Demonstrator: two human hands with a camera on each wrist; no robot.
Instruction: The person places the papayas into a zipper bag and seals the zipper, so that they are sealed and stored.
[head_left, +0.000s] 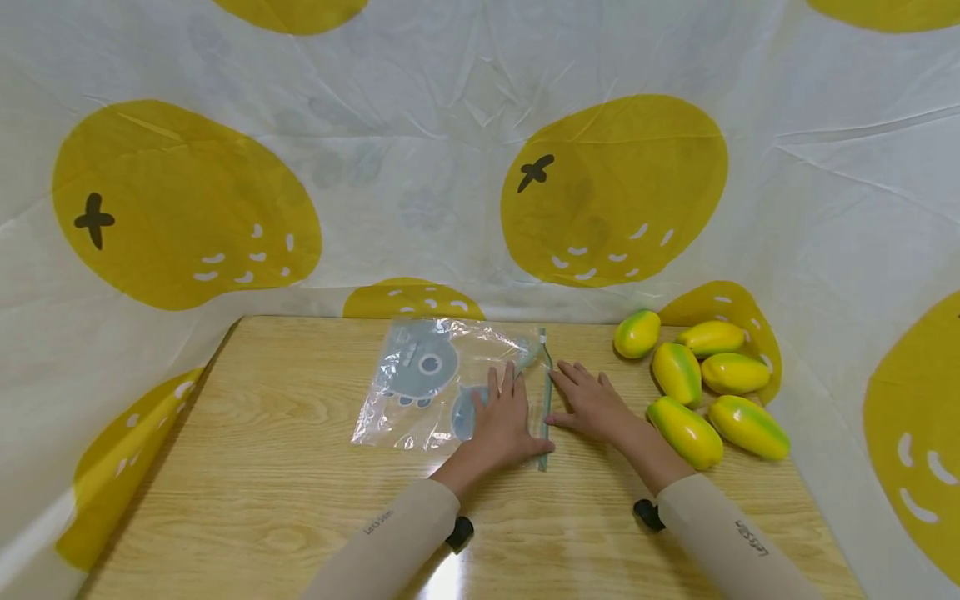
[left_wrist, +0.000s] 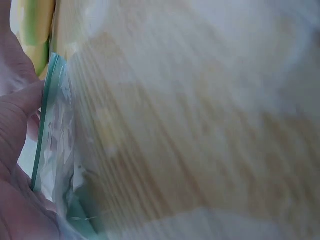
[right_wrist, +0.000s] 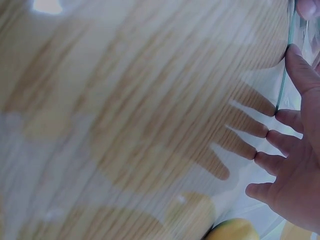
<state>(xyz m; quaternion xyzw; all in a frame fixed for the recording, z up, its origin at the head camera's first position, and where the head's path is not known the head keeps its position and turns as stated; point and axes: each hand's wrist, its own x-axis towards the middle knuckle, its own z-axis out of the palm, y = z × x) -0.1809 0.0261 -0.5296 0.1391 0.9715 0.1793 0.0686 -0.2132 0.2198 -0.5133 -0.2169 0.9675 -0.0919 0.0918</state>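
Observation:
A clear zip bag [head_left: 420, 367] printed with blue-grey cartoon monsters lies flat on the table, its green zip strip [head_left: 546, 400] along the right end. My left hand [head_left: 504, 425] rests on the bag with fingers spread, the thumb at the strip. My right hand [head_left: 596, 408] lies palm down just right of the strip, thumb reaching its edge. In the right wrist view the right hand's straight fingers [right_wrist: 287, 142] touch the tabletop beside the strip. The left wrist view shows the zip strip [left_wrist: 46, 110] close against the left hand [left_wrist: 12, 145].
Several yellow-green mango-like fruits [head_left: 677, 375] lie loose at the table's right, close to my right forearm. A white cloth with yellow fruit prints [head_left: 420, 200] hangs behind and at both sides of the wooden table [head_left: 285, 467].

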